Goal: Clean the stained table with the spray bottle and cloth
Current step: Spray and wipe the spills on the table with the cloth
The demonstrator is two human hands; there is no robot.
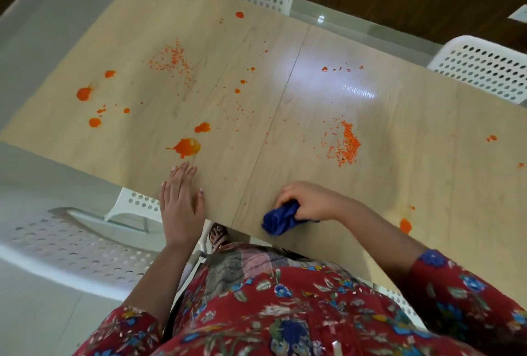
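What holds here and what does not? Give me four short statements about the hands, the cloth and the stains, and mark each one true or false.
1. The right hand grips a crumpled blue cloth near the table's near edge. True.
2. The left hand grips the cloth too. False: it lies flat on the wooden table, fingers straight, apart from the cloth.
3. A large orange splat lies just beyond the left hand's fingers. True.
4. The tabletop is already free of stains. False: orange splats and scattered orange grains remain across it.
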